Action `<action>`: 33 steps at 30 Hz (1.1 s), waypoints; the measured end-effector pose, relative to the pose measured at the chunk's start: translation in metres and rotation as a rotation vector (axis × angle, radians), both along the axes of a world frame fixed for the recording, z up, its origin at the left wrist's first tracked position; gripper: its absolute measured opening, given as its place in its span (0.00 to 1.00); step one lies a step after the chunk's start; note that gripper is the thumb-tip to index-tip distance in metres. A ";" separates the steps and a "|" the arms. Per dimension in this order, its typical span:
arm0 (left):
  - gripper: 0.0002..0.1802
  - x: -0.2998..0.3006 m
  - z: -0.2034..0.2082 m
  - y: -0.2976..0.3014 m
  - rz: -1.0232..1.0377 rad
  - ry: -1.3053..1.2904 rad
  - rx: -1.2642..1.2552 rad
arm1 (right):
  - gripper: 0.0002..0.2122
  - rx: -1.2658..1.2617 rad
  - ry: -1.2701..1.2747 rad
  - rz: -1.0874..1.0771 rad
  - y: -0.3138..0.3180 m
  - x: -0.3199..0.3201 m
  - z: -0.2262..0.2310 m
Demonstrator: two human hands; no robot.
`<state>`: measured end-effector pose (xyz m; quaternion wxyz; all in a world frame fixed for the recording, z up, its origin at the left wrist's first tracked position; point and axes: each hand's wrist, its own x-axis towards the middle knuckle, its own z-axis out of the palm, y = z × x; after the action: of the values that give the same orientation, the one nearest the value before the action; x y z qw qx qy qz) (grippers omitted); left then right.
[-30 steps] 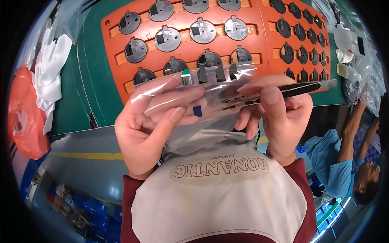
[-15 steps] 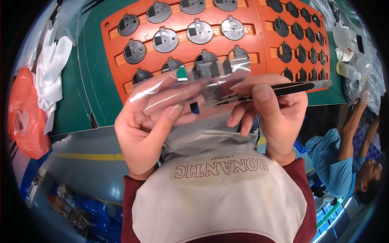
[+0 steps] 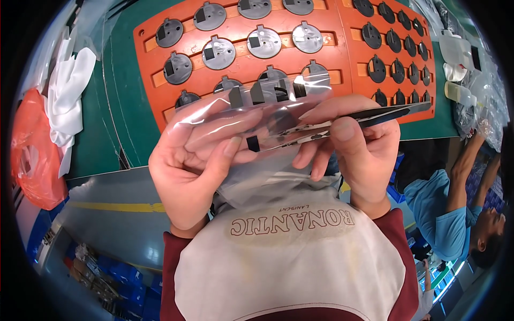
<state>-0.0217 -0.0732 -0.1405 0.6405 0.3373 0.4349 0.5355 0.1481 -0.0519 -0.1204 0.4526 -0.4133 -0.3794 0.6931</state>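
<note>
My left hand is closed on a clear plastic film sheet, its thumb pressing the near side. Small dark rectangular pieces sit on the film; one dark square piece lies beside the thumb tip. In my right hand is a pair of tweezers, pinched between thumb and fingers. The tweezer arms are spread, and their tips reach left over the film, near the dark square. Whether the tips touch it I cannot tell. Beyond my hands is an orange tray bearing rows of round black discs.
The tray rests on a green tabletop. White cloth and a red plastic bag lie at the left. Bottles and clear plastic bags stand at the right, where a co-worker in a blue shirt reaches in.
The tweezers' arms have spread wider and their tips have moved slightly left and down. Both hands have shifted a little to the left, and the film has tilted, changing its reflections.
</note>
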 end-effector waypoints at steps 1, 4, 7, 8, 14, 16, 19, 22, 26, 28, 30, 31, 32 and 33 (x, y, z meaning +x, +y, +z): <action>0.18 0.000 -0.001 0.000 0.011 0.005 0.010 | 0.05 0.015 0.010 0.001 0.000 0.000 0.000; 0.18 0.000 -0.001 0.000 0.029 0.020 0.015 | 0.05 0.007 0.051 -0.022 -0.001 -0.003 -0.002; 0.19 0.000 0.000 0.001 0.029 0.067 0.022 | 0.05 0.045 0.077 0.006 -0.001 -0.002 -0.006; 0.20 -0.001 0.001 0.001 0.023 0.106 0.036 | 0.05 0.044 0.077 0.007 -0.001 -0.003 -0.007; 0.21 -0.002 0.000 0.000 0.029 0.008 0.035 | 0.16 0.147 -0.058 -0.061 -0.003 -0.007 -0.008; 0.22 0.003 0.001 0.000 0.085 0.047 0.010 | 0.16 0.105 -0.059 -0.061 -0.003 -0.008 -0.006; 0.22 0.006 0.004 0.002 0.140 0.070 -0.036 | 0.05 0.011 0.047 -0.020 0.000 -0.003 -0.003; 0.22 -0.001 0.002 0.001 0.070 0.033 -0.025 | 0.06 -0.036 0.040 -0.045 0.000 -0.005 -0.001; 0.21 -0.004 0.003 0.003 -0.005 -0.010 0.004 | 0.15 0.056 -0.077 -0.075 0.000 -0.012 -0.005; 0.21 -0.004 0.002 0.003 0.002 -0.023 0.008 | 0.14 0.009 -0.056 -0.097 0.001 -0.013 -0.004; 0.21 -0.002 0.003 0.003 0.012 -0.032 0.011 | 0.12 -0.031 0.027 -0.048 0.004 -0.009 -0.005; 0.21 0.003 0.005 0.004 0.076 0.011 -0.037 | 0.09 -0.070 0.105 -0.006 0.006 -0.005 -0.005; 0.22 0.005 0.006 0.004 0.141 0.054 -0.085 | 0.09 -0.070 0.104 -0.006 0.008 -0.001 -0.006; 0.22 0.005 0.006 0.004 0.142 0.054 -0.085 | 0.11 0.002 0.134 0.006 0.009 0.002 -0.007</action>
<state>-0.0171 -0.0689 -0.1345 0.6027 0.2924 0.4970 0.5515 0.1502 -0.0427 -0.1274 0.4752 -0.3643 -0.3500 0.7204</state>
